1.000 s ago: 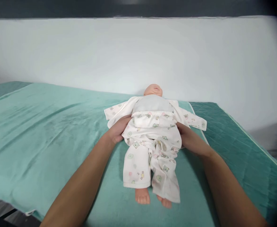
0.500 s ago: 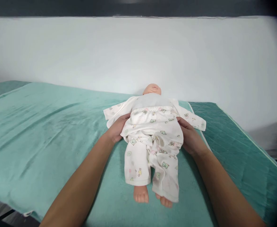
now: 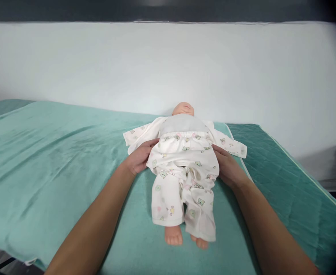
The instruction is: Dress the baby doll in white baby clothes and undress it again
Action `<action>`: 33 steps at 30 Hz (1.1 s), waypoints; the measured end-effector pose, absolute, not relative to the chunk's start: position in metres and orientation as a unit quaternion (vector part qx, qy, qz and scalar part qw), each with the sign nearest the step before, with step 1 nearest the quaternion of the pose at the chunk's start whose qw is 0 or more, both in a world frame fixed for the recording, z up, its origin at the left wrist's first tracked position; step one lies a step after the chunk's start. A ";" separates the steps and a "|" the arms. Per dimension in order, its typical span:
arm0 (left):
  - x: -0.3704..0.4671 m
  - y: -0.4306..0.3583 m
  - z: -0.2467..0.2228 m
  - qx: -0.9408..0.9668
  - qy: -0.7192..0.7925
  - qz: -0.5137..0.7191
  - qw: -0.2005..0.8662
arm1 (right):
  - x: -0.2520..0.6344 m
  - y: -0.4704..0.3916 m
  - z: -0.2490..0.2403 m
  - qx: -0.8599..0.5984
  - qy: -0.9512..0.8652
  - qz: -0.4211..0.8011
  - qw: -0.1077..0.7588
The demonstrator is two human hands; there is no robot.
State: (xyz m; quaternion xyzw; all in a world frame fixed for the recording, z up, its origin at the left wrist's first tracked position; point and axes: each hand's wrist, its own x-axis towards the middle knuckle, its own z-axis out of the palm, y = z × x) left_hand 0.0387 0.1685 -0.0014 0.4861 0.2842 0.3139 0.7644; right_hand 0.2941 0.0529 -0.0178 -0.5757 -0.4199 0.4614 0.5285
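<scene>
The white, animal-print fabric trousers sit on the pink, plastic-looking baby doll, which lies on the pale green, soft cloth. Left hand and right hand touch opposite sides, near the gathered white waistband; fingertips are hidden, so grip cannot be told. Recommended: draw both sides evenly, keeping the waistband level.

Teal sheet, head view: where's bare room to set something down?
Widest: the wrinkled teal sheet left of the left hand. Also the darker quilted pad, right of the right hand. A smaller patch lies below the doll's feet, between the forearms. Crowded: mid-sheet, both hands at the sides of the patterned trousers.
</scene>
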 end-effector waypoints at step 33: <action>0.036 0.161 0.003 0.551 0.327 0.322 0.697 | 0.287 0.057 -0.020 -0.555 -0.384 0.486 0.555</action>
